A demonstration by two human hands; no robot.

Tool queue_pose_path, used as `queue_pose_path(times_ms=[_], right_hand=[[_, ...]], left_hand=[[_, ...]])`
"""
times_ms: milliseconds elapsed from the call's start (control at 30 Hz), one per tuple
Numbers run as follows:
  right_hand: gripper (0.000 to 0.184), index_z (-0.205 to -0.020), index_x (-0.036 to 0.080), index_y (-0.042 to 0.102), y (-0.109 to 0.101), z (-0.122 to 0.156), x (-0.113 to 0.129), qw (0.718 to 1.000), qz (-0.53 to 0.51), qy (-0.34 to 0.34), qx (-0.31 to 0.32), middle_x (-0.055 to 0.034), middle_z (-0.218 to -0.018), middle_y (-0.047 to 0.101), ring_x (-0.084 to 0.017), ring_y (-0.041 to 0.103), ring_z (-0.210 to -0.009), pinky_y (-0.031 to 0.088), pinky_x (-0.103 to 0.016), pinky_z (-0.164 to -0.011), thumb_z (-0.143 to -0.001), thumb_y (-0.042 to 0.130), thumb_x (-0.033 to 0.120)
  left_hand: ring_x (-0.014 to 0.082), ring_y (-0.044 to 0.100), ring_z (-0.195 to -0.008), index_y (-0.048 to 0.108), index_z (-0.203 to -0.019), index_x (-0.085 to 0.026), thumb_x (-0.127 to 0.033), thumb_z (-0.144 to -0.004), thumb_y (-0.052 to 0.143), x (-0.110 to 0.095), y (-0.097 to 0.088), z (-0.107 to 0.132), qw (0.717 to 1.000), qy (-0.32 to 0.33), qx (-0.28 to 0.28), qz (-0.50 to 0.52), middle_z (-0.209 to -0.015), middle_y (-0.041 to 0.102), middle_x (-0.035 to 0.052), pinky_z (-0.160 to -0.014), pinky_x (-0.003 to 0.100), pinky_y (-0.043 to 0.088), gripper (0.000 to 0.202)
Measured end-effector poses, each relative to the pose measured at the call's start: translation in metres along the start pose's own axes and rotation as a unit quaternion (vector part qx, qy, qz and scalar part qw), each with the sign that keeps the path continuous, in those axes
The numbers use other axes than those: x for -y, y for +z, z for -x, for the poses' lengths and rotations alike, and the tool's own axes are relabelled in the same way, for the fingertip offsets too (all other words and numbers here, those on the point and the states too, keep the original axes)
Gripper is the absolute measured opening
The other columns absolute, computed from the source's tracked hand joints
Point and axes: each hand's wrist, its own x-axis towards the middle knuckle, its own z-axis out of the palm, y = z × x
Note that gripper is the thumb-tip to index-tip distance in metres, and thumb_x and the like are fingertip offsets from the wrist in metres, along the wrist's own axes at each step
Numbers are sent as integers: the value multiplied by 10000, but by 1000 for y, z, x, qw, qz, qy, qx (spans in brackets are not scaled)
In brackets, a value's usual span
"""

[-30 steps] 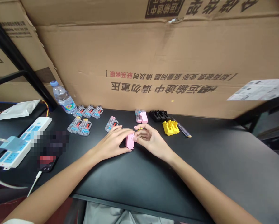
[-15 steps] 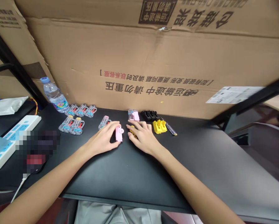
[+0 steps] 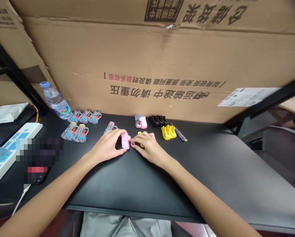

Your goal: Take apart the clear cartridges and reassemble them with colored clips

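Observation:
My left hand is closed around the edges of a small pink plastic piece with a round knob on its face. Close beside it, my right hand pinches a small pink ring between thumb and fingertips, just right of the pink piece. A small yellow ring shows above the right fingers, and more yellow is partly hidden beneath them. Behind my left hand lies a clear plastic piece with a pink top. A clear-and-pink part stands farther back.
Several clear plastic pieces lie in two rows at left, near a water bottle. Yellow parts, black parts and a screwdriver-like tool lie at right. A power strip and a cardboard wall border the table.
My right hand has drawn its fingers in from a looser spread and now pinches a pink ring close to the pink piece. My left hand keeps its hold almost in place.

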Motion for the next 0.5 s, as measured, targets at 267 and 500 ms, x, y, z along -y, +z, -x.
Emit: queue_pose_path(times_ms=[267,500], right_hand=[[213,-1081,221,789,-1,3,-3,996,-73,36,-45,-83,-1025,785,-255,722,-964,461,-421,-893,-1066,577,215],[231,-1085,235,850,-1,4,0,937,-269,172,-141,-55,-978,853,-272,793,-863,614,-416,-831,-976,699,370]], left_hand=[[297,686,-1273,596,-1317,-253,-267,-877,787,-5,0,0,999,38,-14,-32,-1382,717,66,-1095,437,507,480],[290,675,-1309,583,-1387,-242,-302,-929,756,-8,6,2,996,80,-10,-43,-1454,693,81,-1119,438,479,493]])
